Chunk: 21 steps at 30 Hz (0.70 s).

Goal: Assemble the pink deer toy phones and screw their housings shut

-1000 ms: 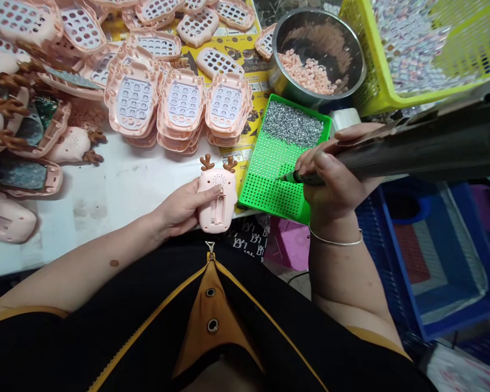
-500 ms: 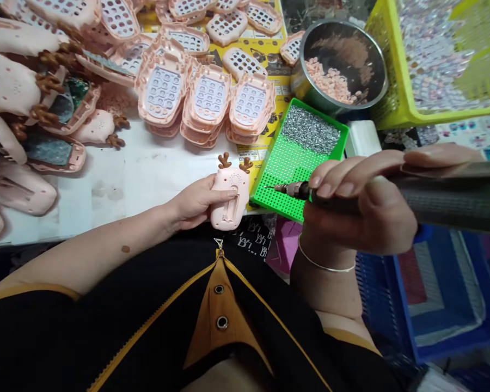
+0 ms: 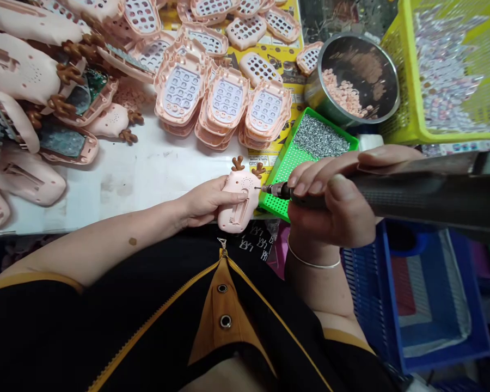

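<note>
My left hand [image 3: 206, 201] is closed around a pale pink toy phone [image 3: 251, 209] with brown antlers, its back side facing up. The thumb lies over the long recess in that back. In my right hand [image 3: 330, 201] is a dark electric screwdriver [image 3: 416, 190], held level with its bit pointing left. The bit's tip reaches the upper right edge of the toy phone, near a screw hole; whether it touches cannot be made out. Below the bit lies a green perforated tray [image 3: 280, 206] holding a heap of small silver screws [image 3: 320, 136].
Stacked pink front shells [image 3: 224, 100] with white keypads stand behind the toy phone. More pink toy phones [image 3: 24, 60] pile up at left. A steel bowl [image 3: 392, 92] of small pink pieces and a yellow basket [image 3: 416, 109] are at back right; blue baskets [image 3: 469, 316] sit lower right.
My right hand has brought the screwdriver left, from over the green tray to the toy phone's edge. The view has shifted slightly, and my left hand keeps its hold.
</note>
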Available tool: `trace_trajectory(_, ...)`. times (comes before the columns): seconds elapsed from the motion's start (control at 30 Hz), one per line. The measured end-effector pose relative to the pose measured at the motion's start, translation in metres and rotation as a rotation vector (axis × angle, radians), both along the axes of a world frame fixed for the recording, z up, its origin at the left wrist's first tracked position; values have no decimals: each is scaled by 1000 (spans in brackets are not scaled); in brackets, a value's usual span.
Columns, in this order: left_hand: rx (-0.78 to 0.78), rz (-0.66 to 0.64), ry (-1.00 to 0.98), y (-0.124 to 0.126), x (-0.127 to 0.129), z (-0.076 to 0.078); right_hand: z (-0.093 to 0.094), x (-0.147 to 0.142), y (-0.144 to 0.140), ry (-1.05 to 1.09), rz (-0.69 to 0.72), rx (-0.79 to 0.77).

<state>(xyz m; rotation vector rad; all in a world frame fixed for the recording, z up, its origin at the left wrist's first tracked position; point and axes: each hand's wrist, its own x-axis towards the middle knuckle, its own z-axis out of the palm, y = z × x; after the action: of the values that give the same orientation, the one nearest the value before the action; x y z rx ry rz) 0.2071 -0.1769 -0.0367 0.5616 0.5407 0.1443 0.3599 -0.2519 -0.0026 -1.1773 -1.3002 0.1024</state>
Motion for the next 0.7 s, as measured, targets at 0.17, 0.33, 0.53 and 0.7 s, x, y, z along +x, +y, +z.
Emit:
trace_trajectory(0.17,12,8,15,0,0,1,6,-7,5,75,22,-61)
trace_trajectory(0.33,27,30,28,0,2,2,5,-4,13,132,160,-58)
trace_trajectory(0.53,53,-10,16,1,1,5,6,-9,17,274,382,111)
trace_trajectory(0.7,68,1,76,1,3,7,10,5,0,338,266,94)
